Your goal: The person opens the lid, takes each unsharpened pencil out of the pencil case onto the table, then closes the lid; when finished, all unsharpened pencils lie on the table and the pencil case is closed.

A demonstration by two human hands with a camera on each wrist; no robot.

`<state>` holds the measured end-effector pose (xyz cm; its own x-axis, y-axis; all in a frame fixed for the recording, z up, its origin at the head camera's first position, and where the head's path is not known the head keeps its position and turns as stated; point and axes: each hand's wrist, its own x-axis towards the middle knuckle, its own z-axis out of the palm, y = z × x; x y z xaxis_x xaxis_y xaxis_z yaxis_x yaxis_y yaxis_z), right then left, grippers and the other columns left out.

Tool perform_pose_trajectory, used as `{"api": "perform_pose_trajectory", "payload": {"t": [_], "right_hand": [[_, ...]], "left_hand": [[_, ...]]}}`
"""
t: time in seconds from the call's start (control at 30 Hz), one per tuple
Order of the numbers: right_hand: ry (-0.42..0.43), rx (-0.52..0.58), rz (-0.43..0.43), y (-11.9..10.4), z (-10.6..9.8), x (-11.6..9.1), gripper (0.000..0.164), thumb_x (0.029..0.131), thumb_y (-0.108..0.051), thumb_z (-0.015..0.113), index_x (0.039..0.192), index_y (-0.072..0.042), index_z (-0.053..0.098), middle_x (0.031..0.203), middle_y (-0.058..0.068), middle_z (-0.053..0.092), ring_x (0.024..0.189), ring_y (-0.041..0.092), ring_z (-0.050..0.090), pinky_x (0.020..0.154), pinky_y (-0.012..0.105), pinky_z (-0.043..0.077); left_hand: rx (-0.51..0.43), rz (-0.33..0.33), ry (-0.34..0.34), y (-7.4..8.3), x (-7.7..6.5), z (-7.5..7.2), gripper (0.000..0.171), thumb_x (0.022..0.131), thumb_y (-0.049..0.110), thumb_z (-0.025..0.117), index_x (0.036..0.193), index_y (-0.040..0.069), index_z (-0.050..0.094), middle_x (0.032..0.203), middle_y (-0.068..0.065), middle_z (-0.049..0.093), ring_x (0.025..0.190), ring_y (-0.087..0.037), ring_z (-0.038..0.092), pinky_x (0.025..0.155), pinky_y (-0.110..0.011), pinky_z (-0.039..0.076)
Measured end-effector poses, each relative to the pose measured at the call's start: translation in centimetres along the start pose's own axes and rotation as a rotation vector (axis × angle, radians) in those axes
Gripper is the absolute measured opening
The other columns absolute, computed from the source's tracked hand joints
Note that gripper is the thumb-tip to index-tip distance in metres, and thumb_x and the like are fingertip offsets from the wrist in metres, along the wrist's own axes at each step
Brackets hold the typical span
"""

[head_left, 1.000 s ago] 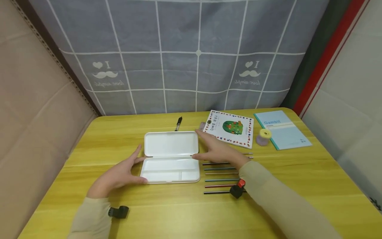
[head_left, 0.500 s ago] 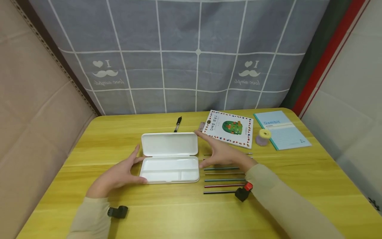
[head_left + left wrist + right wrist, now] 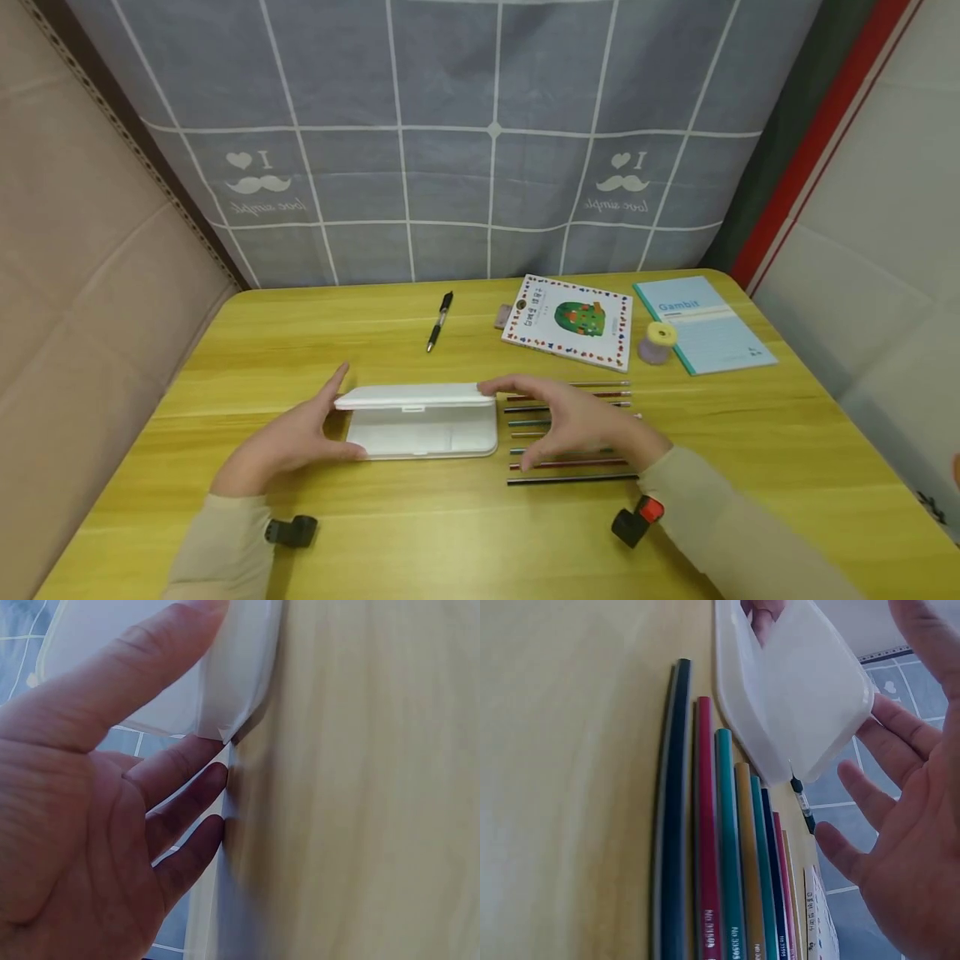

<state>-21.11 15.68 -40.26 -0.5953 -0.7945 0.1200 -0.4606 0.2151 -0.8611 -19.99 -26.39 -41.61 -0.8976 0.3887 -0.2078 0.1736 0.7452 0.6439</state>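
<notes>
A white pencil case (image 3: 417, 433) lies on the table with its lid (image 3: 412, 395) partly raised, slanting over the tray. My left hand (image 3: 292, 442) holds the case at its left end, thumb at the front corner and fingers by the rear side. In the left wrist view the thumb (image 3: 142, 671) lies across the white edge. The fingers of my right hand (image 3: 585, 421) press the lid's right end from behind; they are extended, and the thumb is spread away over the pencils. Several pencils (image 3: 705, 825) lie in a row right of the case.
Behind the case lies a black pen (image 3: 440, 321). Farther right are a picture book (image 3: 570, 321), a pinkish block (image 3: 502, 316) partly beneath it, a yellow-lidded jar (image 3: 657, 343) and a light-blue notebook (image 3: 708, 325). A grey curtain (image 3: 442, 167) hangs behind the table.
The lid has swung from laid back to leaning forward over the tray, with my right hand moving nearer along with it. The pen is now fully visible. The left hand has stayed put.
</notes>
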Motion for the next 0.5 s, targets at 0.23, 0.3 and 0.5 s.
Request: {"api": "perform_pose_trajectory", "payload": {"t": [0.23, 0.3, 0.5], "right_hand": [[-0.029, -0.083, 0.015, -0.1, 1.1, -0.3, 0.086, 0.077, -0.020, 0.095, 0.152, -0.018, 0.052, 0.161, -0.005, 0.046, 0.154, 0.024, 0.033, 0.125, 0.049, 0.028], [-0.038, -0.115, 0.022, -0.2, 1.2, -0.4, 0.082, 0.078, -0.023, 0.094, 0.150, -0.021, 0.054, 0.161, -0.006, 0.046, 0.156, 0.029, 0.029, 0.125, 0.053, 0.027], [-0.052, -0.159, 0.082, -0.2, 1.7, -0.8, 0.073, 0.080, -0.032, 0.093, 0.144, -0.029, 0.059, 0.162, -0.014, 0.043, 0.159, 0.029, 0.021, 0.123, 0.060, 0.026]], "left_hand": [[-0.073, 0.051, -0.039, -0.3, -0.2, -0.2, 0.136, 0.082, 0.041, 0.090, 0.167, 0.010, -0.012, 0.158, -0.028, 0.043, 0.149, -0.048, 0.034, 0.118, -0.070, 0.023], [-0.092, 0.054, -0.062, -0.3, -0.3, -0.3, 0.136, 0.082, 0.040, 0.090, 0.167, 0.011, -0.013, 0.161, -0.029, 0.037, 0.151, -0.048, 0.029, 0.119, -0.070, 0.022], [-0.053, 0.035, -0.080, -0.1, -0.3, -0.4, 0.124, 0.091, 0.046, 0.080, 0.167, 0.011, -0.011, 0.164, -0.029, 0.033, 0.152, -0.051, 0.024, 0.118, -0.070, 0.024]]}}
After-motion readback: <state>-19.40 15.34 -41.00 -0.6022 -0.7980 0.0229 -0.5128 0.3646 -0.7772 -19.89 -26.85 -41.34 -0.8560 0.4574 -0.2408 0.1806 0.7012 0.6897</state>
